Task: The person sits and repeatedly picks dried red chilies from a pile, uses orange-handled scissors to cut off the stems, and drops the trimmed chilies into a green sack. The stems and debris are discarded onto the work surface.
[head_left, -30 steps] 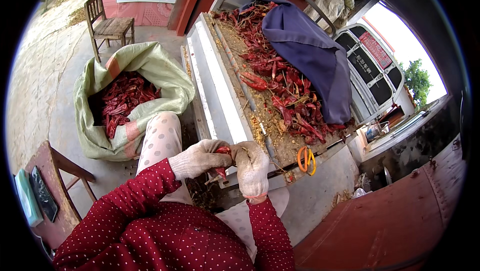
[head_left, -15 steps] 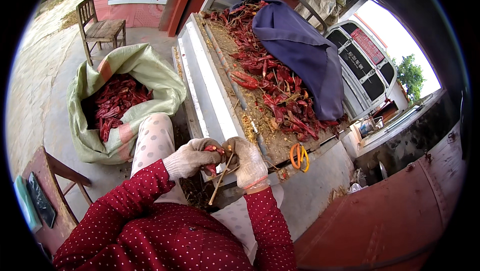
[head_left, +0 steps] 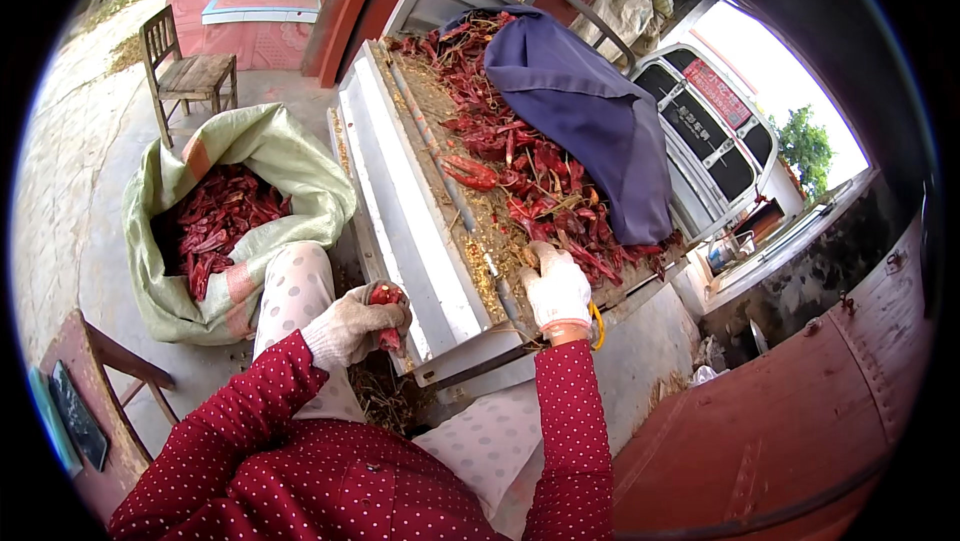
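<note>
My left hand (head_left: pixel 355 326), in a soiled pale work glove, is closed around dried red chilies (head_left: pixel 388 295) above my knee. Over the near edge of the truck bed (head_left: pixel 455 231), my right hand (head_left: pixel 558 289), also gloved, reaches to the heap of dried chilies (head_left: pixel 550 176). Its fingers are partly stretched and apart at the near side of the heap; no chili shows clearly between them. Beside my left leg stands an open pale green woven sack (head_left: pixel 290 156) with many dried chilies (head_left: pixel 225 216) inside. A yellow loop handle (head_left: pixel 598 326) is mostly hidden behind my right hand.
A dark blue cloth (head_left: pixel 590 106) covers part of the heap. At the lower left, a phone (head_left: pixel 78 416) lies on a wooden stool (head_left: pixel 125 411). A wooden chair (head_left: pixel 185 71) stands beyond the sack. A red metal panel (head_left: pixel 750 421) rises on the right.
My hands have parted. The right one has moved away to the right and forward onto the heap; the thin stalk that hung between the hands is gone. The left still holds chilies.
</note>
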A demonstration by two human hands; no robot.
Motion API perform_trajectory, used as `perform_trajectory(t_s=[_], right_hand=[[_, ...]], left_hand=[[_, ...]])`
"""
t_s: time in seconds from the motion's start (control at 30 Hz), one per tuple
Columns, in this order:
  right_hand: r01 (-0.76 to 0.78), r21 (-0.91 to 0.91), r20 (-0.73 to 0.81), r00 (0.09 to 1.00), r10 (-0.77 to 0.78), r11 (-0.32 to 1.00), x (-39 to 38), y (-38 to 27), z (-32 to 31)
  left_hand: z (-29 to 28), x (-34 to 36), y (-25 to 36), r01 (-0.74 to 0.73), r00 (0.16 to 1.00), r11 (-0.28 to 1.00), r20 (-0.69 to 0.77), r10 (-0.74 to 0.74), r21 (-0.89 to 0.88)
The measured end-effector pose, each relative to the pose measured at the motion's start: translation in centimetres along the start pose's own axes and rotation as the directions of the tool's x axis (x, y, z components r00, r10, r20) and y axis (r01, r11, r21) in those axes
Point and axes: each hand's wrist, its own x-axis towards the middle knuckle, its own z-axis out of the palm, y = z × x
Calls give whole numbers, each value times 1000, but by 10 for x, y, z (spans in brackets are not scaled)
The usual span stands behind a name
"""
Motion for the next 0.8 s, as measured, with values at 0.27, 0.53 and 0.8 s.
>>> perform_trajectory(t_s=[0.27,0.53,0.8], right_hand=[[-8,233,-235,970,64,972,30,40,13],[-74,819,-77,969,237,570,22,24,-53],[-5,653,246,947,-206,758,-13,-37,-91]], left_hand=[[-9,-1,-6,-62,997,995,-58,58,-73],[-8,2,1,-93,996,979,-4,94,-180],[24,-13,47,-271,962,962,29,271,31]])
